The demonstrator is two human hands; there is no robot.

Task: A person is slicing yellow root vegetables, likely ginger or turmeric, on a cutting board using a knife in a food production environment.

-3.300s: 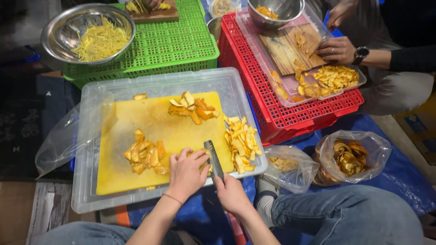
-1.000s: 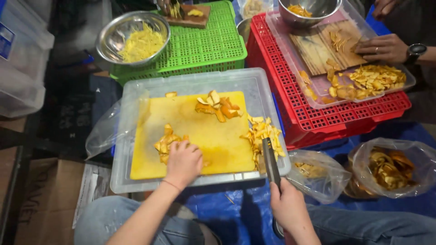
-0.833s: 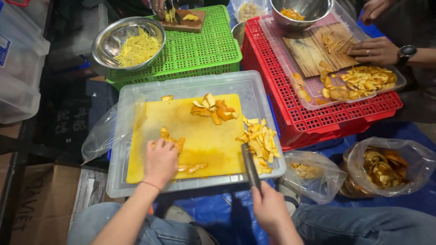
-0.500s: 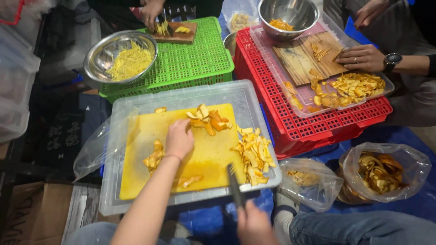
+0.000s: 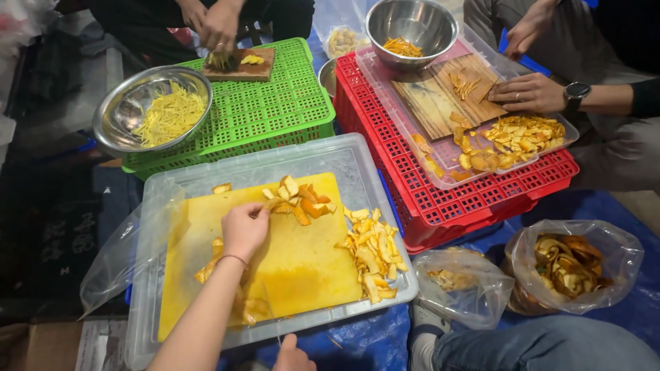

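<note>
Our left hand (image 5: 244,230), fingers curled on the uncut peel pieces (image 5: 297,203) atop the yellow cutting board (image 5: 302,264), faces a pile of cut strips (image 5: 368,251); our right hand (image 5: 292,356) is barely visible, grip unclear.

left forearm runs up from the bottom edge, bare, thin bracelet at the wrist. left hand (image 5: 244,230) palm down, fingers curled forward and bunched at the tips. right hand (image 5: 292,354) only partly in view at the bottom edge, knuckles up, grip unclear.
</note>
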